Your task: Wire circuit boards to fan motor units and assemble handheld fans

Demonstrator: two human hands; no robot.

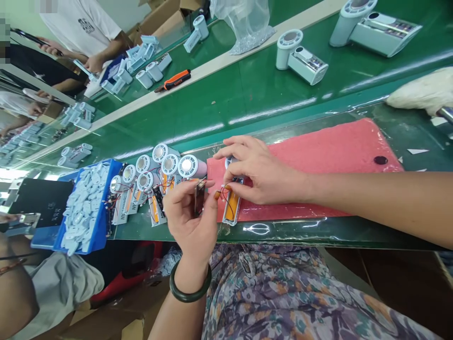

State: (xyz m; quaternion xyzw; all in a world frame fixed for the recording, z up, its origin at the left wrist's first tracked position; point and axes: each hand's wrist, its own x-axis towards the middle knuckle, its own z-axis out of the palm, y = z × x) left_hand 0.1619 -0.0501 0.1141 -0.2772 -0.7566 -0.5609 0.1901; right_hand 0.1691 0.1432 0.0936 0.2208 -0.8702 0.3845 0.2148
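On the pink mat, a light-blue fan housing (231,218) lies with its handle cavity exposed. An orange-wrapped battery (231,204) and thin red and black wires (229,192) show inside it. My right hand (256,167) is above the housing, thumb and index finger pinched at the wires near its upper end; its palm hides most of the round head. Just left of it, my left hand (191,212) closes its fingers round a small dark flat piece (199,196), which I cannot make out fully. Its thumb tip is close to the wires.
Several wired fan housings (170,164) stand left of the mat (325,156), beside a blue bin (101,236) of small pale parts. Across the green belt (230,99) are finished-looking housings (307,66), orange-handled pliers (177,80) and a plastic bag (244,23). Other people work at far left.
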